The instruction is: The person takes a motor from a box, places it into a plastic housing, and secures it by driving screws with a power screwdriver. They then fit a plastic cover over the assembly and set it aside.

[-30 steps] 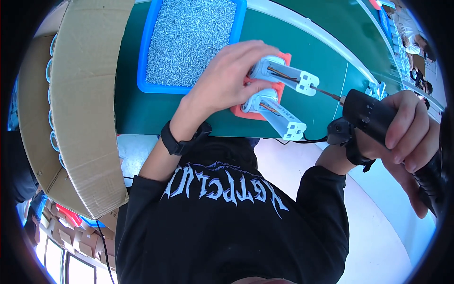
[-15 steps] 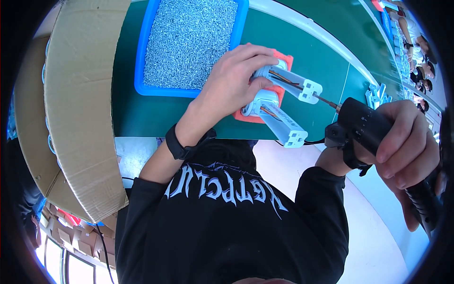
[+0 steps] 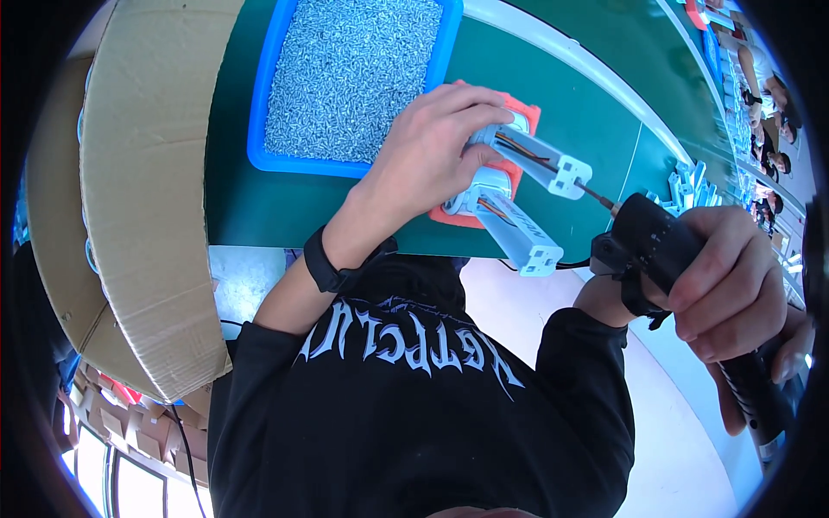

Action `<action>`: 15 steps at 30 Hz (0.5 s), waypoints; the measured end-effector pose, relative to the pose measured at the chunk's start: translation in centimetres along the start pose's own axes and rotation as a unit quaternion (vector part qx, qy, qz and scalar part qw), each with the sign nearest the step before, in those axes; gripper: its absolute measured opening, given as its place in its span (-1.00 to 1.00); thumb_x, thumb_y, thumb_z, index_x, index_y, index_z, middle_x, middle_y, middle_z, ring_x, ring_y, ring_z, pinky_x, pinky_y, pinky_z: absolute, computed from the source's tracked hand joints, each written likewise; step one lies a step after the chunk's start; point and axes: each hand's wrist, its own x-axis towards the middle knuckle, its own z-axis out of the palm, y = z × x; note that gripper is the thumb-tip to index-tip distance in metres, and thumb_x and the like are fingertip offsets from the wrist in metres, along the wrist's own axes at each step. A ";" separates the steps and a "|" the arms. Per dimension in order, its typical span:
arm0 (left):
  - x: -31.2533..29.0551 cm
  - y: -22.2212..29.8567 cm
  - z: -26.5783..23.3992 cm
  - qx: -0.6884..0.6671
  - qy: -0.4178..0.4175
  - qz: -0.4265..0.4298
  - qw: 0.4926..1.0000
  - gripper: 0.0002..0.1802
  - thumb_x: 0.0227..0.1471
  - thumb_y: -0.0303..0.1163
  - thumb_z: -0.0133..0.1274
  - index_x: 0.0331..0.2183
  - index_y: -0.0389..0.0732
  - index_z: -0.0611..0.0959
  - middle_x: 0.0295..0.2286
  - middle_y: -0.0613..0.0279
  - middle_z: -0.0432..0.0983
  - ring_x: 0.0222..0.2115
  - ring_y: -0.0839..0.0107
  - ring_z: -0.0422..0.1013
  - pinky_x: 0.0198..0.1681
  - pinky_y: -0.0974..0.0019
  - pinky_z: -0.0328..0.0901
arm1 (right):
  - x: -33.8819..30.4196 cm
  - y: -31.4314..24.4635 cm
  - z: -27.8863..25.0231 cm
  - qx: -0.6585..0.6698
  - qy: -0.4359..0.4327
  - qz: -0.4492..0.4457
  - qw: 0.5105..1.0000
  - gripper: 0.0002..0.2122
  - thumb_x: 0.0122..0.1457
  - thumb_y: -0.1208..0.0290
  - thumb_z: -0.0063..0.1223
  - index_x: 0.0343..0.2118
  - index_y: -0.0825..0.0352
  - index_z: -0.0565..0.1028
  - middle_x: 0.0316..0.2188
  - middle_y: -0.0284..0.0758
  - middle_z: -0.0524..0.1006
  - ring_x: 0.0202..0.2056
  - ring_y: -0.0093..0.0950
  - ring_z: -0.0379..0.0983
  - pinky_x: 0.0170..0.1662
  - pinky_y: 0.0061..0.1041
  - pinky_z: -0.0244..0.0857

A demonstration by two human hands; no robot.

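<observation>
My left hand [image 3: 432, 142] is closed round the near end of a white plastic housing [image 3: 537, 162] with coloured wires along its open channel. That housing and a similar second housing [image 3: 511, 226] sit in a coral-red holder [image 3: 453, 217] at the table edge, both sticking out toward the right. My right hand [image 3: 734, 281] grips a black electric screwdriver [image 3: 654, 237] by its body. The thin bit [image 3: 598, 198] meets the holed end face of the upper housing; whether a screw sits at the tip is too small to tell.
A blue tray [image 3: 257, 112] full of small silvery screws [image 3: 350, 82] stands on the green table [image 3: 596, 104] beyond my left arm. At left is a large cardboard box [image 3: 155, 190]. More white parts [image 3: 691, 186] lie at the right, with people [image 3: 760, 95] farther off.
My right hand and the screwdriver have shifted slightly down and left, the bit staying at the housing's end. The left hand keeps its grip; the whole view has moved a little.
</observation>
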 end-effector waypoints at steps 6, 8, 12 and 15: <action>-0.1 0.0 -0.2 -0.006 0.001 0.005 1.000 -0.55 -0.33 -0.55 0.29 -0.24 -0.15 0.64 -0.14 0.22 0.51 -0.14 0.18 0.42 0.01 0.20 0.32 | 0.4 0.1 0.2 0.016 -0.042 -0.005 0.999 -0.46 -0.07 -0.02 0.29 -0.17 0.29 0.38 -0.55 -0.38 0.50 -0.62 -0.56 0.49 -0.55 -0.68 0.41; -0.2 0.2 -0.5 -0.012 -0.013 -0.008 1.000 -0.56 -0.30 -0.52 0.28 -0.23 -0.15 0.64 -0.13 0.22 0.50 -0.14 0.18 0.42 -0.02 0.20 0.33 | 0.2 -0.2 -0.3 0.003 -0.041 0.003 0.999 -0.46 -0.05 0.00 0.28 -0.15 0.31 0.36 -0.55 -0.37 0.49 -0.61 -0.56 0.48 -0.54 -0.68 0.40; -0.3 -0.1 -0.1 0.020 0.018 0.037 0.999 -0.63 -0.28 -0.53 0.22 -0.27 -0.22 0.61 -0.25 0.16 0.50 -0.24 0.13 0.43 -0.15 0.18 0.35 | -0.9 -1.6 -0.7 -0.021 0.049 0.010 0.999 -0.49 -0.01 0.01 0.21 -0.17 0.32 0.36 -0.55 -0.38 0.46 -0.60 -0.57 0.44 -0.51 -0.65 0.39; -0.3 -0.4 -0.1 0.050 -0.009 0.033 0.998 -0.61 -0.20 -0.47 0.23 -0.21 -0.16 0.59 -0.18 0.19 0.47 -0.18 0.15 0.42 -0.10 0.20 0.34 | -0.6 -5.5 -0.2 -0.073 0.160 -0.006 0.984 -0.52 0.02 0.02 0.17 -0.18 0.33 0.36 -0.55 -0.39 0.43 -0.58 -0.58 0.41 -0.49 -0.62 0.38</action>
